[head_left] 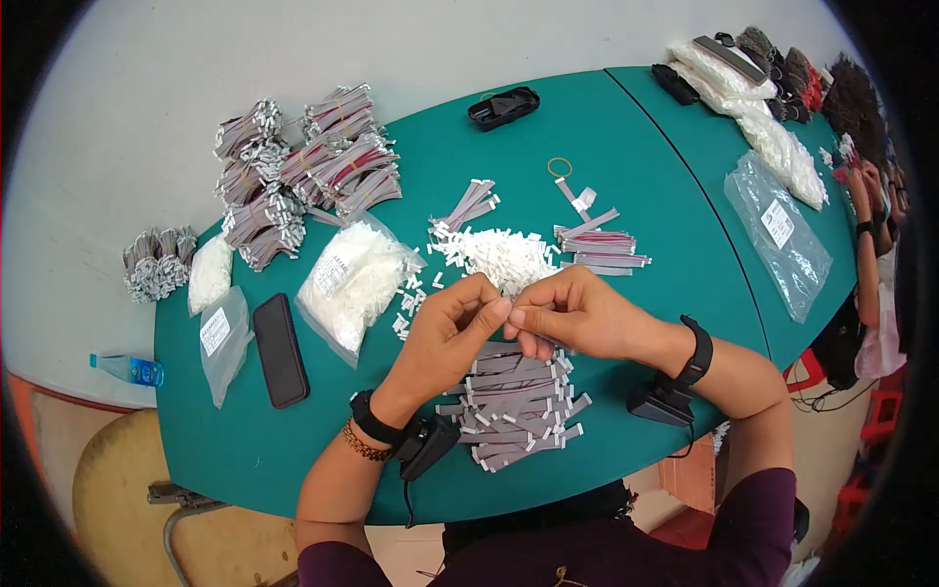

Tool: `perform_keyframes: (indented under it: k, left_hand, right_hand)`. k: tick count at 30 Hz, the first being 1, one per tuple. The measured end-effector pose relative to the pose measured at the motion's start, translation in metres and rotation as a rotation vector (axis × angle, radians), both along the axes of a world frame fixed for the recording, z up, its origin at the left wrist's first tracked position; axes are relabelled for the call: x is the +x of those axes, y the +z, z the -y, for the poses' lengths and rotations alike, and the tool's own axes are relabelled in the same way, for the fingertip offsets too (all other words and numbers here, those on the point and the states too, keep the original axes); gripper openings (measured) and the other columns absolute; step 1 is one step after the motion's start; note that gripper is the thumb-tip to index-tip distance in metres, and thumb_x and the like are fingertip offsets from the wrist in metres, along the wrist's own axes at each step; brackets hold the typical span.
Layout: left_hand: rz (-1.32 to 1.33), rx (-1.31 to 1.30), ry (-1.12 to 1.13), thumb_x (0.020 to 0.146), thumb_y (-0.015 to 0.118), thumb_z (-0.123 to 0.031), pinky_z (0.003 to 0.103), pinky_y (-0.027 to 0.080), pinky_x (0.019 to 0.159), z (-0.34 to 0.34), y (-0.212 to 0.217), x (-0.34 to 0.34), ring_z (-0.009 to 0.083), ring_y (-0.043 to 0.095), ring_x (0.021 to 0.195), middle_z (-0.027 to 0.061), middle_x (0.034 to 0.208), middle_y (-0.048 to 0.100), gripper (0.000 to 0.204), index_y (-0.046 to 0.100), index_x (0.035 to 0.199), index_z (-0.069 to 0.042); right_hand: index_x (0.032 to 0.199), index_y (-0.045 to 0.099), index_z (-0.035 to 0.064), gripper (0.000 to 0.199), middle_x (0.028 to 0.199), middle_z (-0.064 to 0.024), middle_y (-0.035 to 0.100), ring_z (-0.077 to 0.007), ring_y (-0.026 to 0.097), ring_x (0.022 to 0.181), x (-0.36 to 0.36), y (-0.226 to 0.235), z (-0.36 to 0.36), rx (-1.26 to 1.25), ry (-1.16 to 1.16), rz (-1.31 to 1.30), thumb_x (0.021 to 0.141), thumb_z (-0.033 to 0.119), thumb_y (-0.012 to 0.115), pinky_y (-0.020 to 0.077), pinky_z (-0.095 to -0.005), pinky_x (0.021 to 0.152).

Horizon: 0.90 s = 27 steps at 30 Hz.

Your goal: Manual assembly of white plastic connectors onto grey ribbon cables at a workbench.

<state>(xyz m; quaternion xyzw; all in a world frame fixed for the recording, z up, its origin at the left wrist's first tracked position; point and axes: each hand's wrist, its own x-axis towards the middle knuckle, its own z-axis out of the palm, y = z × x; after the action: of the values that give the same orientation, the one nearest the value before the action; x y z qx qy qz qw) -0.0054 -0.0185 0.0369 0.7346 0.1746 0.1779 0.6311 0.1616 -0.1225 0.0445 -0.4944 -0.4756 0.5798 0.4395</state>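
My left hand and my right hand meet fingertip to fingertip over the green table. Thumbs and forefingers of both are pinched together; whatever small piece they hold is mostly hidden by the fingers. Just beyond them lies a loose heap of small white plastic connectors. Below my hands, a pile of grey flat ribbon cables with white ends is spread toward the table's near edge. Another stack of ribbon cables rests right of the connector heap, and a few cables sit behind it on the left.
Tied cable bundles are stacked at the back left, near a clear bag of white connectors and a dark phone. A black plastic case lies at the far edge. On the right are a plastic bag and another person's arm.
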Motion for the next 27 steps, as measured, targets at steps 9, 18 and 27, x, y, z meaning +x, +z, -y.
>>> perform_keyframes:
  k: [9,18,27]
  left_hand:
    - [0.064,-0.096,0.079,0.090,0.055,-0.021,0.018,0.030,0.054,-0.002,0.003,0.000,0.0017,0.039,0.060,-0.0045,0.064,0.048,0.023,0.052,0.075,-0.005]
    - [-0.046,0.026,0.246,0.088,0.056,-0.015,0.018,0.027,0.051,-0.017,0.003,-0.003,0.0007,0.036,0.058,-0.0068,0.062,0.044,0.019,0.054,0.074,-0.002]
    - [-0.192,0.401,0.277,0.078,0.061,-0.002,0.026,0.035,0.051,-0.020,-0.019,-0.003,0.0115,0.042,0.052,0.0026,0.064,0.049,0.006,0.059,0.083,-0.003]
  right_hand:
    - [0.084,0.062,-0.0012,0.025,0.067,-0.0035,0.061,-0.0055,0.056,0.059,-0.001,0.003,-0.001,-0.011,0.001,-0.082,0.091,0.021,0.053,0.0439,-0.0187,0.054]
    - [0.083,0.064,-0.0001,0.016,0.072,-0.0032,0.063,-0.0106,0.059,0.064,-0.002,0.009,0.010,0.122,0.066,0.263,0.084,0.016,0.062,0.0447,-0.0245,0.055]
    - [0.083,0.065,0.0022,0.010,0.072,-0.0101,0.061,-0.0245,0.059,0.065,-0.003,0.020,0.014,0.333,0.196,0.606,0.078,0.011,0.065,0.0447,-0.0319,0.056]
